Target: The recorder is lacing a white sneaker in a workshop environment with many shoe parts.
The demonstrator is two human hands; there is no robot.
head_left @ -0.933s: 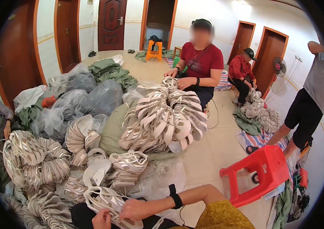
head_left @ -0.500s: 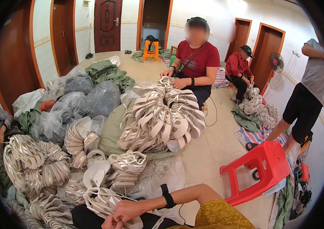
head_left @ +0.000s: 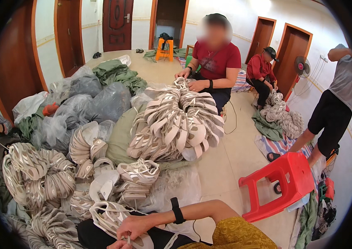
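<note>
Low in the frame, the person's right hand (head_left: 136,226) lies curled on a white-and-beige shoe upper (head_left: 109,216) that rests across the lap, fingers bent and pinching a thin pale cord or tool (head_left: 128,239) against it; a black wristband (head_left: 177,211) circles that forearm. The left hand (head_left: 120,245) is mostly cut off by the lower edge, knuckles just showing beside the right hand and touching the same piece; whether it is spread or closed I cannot tell. The upper sits at the near end of a loose heap of like pieces (head_left: 101,186) on the floor. To the left, a big ring-shaped bundle of strung uppers (head_left: 35,174); in the middle of the room, a larger bundle (head_left: 176,122) lies on an olive-green sack (head_left: 122,141). Behind them, grey plastic bags (head_left: 97,101) and green cloth (head_left: 118,74). Across the large bundle sits a person in a red shirt (head_left: 217,60), both hands on its top. Farther back right, another seated person in red (head_left: 261,68) beside a smaller bundle (head_left: 282,116) on a striped mat (head_left: 275,147). At the right edge a standing person in a grey top and black shorts (head_left: 336,103). A red plastic stool (head_left: 282,184) lies tipped over on the tiled floor (head_left: 230,166), near the person's right knee in yellow patterned cloth (head_left: 238,234). An orange stool (head_left: 165,47) stands by the far doorway.
</note>
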